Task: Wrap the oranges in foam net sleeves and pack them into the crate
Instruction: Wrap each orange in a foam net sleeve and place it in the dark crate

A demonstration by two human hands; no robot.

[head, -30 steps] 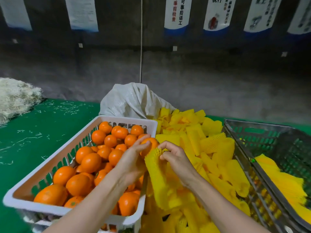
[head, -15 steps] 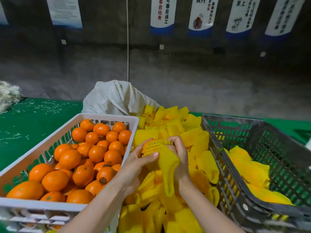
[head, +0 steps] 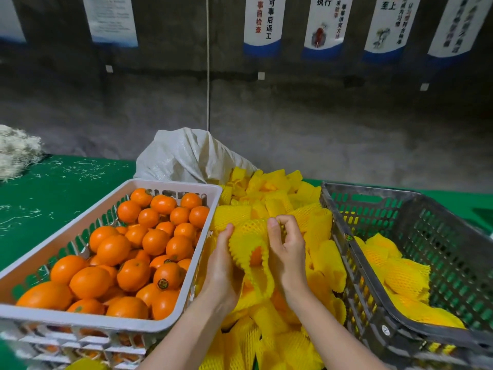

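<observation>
Orange (head: 256, 256): mostly sheathed in a yellow foam net sleeve (head: 248, 236), peel showing at the sleeve's open end; held above the loose sleeve pile (head: 277, 198).
Left hand (head: 221, 268): wrapped round the orange and its netting.
Right hand (head: 286, 252): pinching the sleeve, close beside the left.
Surrounds: white basket (head: 170, 184) rim just left; grey crate (head: 344, 236) rim near right, with open room inside beside the wrapped oranges (head: 400, 276).

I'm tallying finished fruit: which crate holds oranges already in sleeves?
The dark grey crate on the right: its fruit sit in yellow foam net, while the white crate holds bare oranges.
</observation>
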